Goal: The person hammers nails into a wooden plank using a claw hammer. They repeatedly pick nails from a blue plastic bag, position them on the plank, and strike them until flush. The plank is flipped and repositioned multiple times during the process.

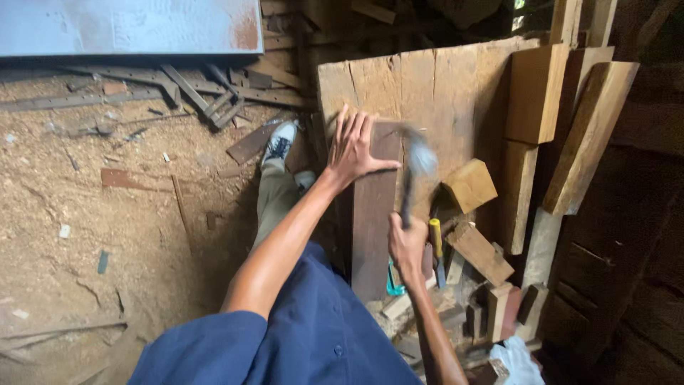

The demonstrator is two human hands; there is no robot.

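Hammering step: left hand (354, 146), fingers spread, steadies the dark plank (373, 214); right hand (407, 246) grips the hammer (415, 167), needing an accurate strike.

A worn wooden bench (442, 78) carried a dark plank (372, 235), wood blocks (470, 185) and a yellow-handled chisel (436, 246), above a sawdust floor (85, 214) strewn with scrap strips (192, 89).

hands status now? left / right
Left hand: open, flat on the dark plank.
Right hand: closed on the hammer, head blurred.
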